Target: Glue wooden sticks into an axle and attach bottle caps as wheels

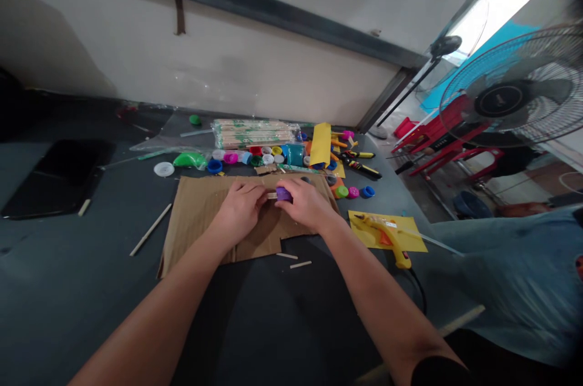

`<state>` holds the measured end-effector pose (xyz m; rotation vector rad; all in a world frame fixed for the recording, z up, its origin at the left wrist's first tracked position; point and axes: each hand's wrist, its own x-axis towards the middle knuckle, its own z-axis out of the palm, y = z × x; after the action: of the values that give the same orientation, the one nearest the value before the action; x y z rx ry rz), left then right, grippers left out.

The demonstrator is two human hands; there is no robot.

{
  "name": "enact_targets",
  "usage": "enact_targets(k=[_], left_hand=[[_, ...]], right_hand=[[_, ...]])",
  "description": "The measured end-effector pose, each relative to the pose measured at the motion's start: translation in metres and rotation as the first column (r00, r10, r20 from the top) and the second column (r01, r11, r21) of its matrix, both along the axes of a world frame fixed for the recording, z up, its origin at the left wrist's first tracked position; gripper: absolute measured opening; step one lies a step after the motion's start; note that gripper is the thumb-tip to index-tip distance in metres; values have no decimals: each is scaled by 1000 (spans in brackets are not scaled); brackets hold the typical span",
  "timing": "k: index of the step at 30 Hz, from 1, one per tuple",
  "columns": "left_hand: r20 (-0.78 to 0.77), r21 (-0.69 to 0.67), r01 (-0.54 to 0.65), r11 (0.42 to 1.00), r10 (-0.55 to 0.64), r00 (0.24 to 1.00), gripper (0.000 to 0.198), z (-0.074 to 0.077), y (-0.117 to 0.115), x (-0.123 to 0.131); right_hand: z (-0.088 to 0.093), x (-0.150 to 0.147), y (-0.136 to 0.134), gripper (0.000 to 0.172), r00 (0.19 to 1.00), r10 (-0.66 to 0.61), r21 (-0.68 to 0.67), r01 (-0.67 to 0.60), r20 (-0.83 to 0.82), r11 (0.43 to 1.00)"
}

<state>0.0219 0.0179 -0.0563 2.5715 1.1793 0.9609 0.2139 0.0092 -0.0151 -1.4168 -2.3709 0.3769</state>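
Both my hands are over a piece of brown cardboard (195, 204) lying on the dark table. My right hand (303, 201) is closed on a purple bottle cap (283, 194). A short pale wooden stick (272, 196) runs from the cap to my left hand (243, 207), whose fingers are pinched round its other end. My fingertips hide part of the stick, so I cannot tell whether it is joined to the cap. Two small stick pieces (300, 264) lie just in front of the cardboard, and a longer stick (150, 229) is at its left.
Behind the cardboard are coloured bottle caps (255, 151), a plastic pack of wooden sticks (255, 133) and cutter knives (362, 164). A yellow glue gun (387, 234) rests on yellow card at right. At left lies a black phone (53, 176). A person's jeans-clad leg (505, 277) is beside the table.
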Motion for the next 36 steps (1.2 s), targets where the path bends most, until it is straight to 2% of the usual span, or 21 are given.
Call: enact_targets(k=[4,8,13,18,22,30,36], left_hand=[[-26,-12,-22,1000,21,999,25,4,-4,0],[-45,-120,-49,991,44,998,54,6,-5,-4],[13,-300,37,953,-35,999,78,3,2,-15],[14,-380,60,923,-60,998,83,3,4,-18],[19,-374,68,925,-66,998,86,4,3,-17],[54,-249,84,965,-72,996,84,-8,5,-16],[37,-205,88,975,-82,996,80,-11,5,-16]], right_hand=[[-1,0,1,31,1000,15,13,-14,-10,1000],[0,1,1,33,1000,16,9,-16,0,1000],[2,1,0,32,1000,20,-6,-20,9,1000],[0,3,1,31,1000,21,-3,-21,8,1000],[0,3,2,32,999,29,6,-29,13,1000],[0,2,-1,33,1000,19,6,-19,20,1000],[2,1,-2,34,1000,1,-2,-1,28,1000]])
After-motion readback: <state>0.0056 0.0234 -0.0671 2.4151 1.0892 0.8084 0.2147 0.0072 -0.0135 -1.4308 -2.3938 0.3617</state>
